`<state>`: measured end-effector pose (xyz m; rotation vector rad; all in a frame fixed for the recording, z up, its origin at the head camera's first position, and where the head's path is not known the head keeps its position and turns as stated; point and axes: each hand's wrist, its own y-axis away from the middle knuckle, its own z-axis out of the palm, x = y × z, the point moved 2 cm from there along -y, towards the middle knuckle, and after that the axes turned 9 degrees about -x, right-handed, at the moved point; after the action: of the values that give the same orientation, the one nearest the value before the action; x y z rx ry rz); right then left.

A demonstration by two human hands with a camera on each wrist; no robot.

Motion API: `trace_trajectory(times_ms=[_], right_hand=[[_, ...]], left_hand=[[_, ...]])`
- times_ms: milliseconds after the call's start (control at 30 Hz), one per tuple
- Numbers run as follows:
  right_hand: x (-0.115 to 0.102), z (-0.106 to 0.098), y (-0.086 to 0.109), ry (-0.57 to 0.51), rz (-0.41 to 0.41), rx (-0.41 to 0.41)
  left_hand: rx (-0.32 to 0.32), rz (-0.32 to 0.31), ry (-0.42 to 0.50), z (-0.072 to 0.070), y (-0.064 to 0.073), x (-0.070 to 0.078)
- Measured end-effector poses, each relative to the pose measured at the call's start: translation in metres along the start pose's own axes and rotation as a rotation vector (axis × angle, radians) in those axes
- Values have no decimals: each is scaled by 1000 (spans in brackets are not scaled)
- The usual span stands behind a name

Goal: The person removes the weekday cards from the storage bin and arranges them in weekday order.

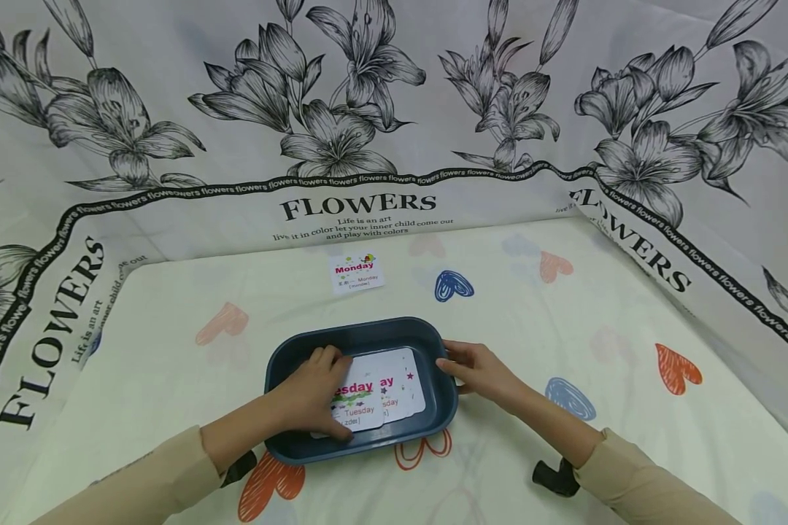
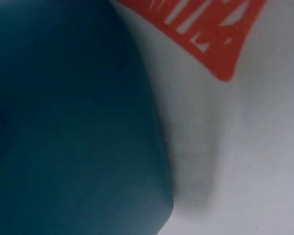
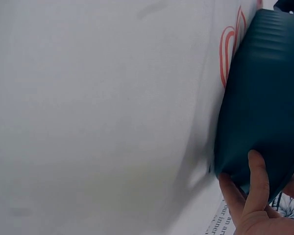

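A dark blue oblong tray (image 1: 440, 412) sits on the table, with overlapping white cards inside it. Over the tray's left part, my left hand (image 1: 310, 394) spans the upper Tuesday card (image 1: 362, 410), thumb at its near edge and bent fingers at its far edge. Beneath it, another card (image 1: 407, 383) shows only its right part. My right hand (image 1: 482, 372) grips the tray's right end, thumb on the rim; the right wrist view shows its fingers (image 3: 258, 181) against the tray's outer wall (image 3: 259, 98). In the left wrist view, the tray wall (image 2: 78, 122) hides the left hand.
A Monday card (image 1: 357, 273) lies face up beyond the tray. The table is covered by a pale cloth (image 1: 512, 313) printed with red and blue hearts. Behind and at the sides hangs a white flower-print curtain (image 1: 236, 211).
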<state>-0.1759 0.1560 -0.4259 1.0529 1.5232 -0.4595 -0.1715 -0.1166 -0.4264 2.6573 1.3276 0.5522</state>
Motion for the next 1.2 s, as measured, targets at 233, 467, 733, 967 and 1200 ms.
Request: trace_trajectory(times_ms=[233, 467, 733, 967, 1200], right_hand=[[1, 0, 0, -3, 4, 0], [3, -1, 1, -7, 2, -13], [3, -1, 0, -16, 9, -13], [3, 0, 1, -21, 15, -11], [1, -1, 1, -19, 17, -18]], left_hand=[[13, 9, 41, 0, 0, -2], [23, 13, 76, -4, 2, -4], [21, 20, 65, -4, 2, -6], [13, 18, 61, -4, 2, -4], [23, 15, 29, -6, 1, -3]])
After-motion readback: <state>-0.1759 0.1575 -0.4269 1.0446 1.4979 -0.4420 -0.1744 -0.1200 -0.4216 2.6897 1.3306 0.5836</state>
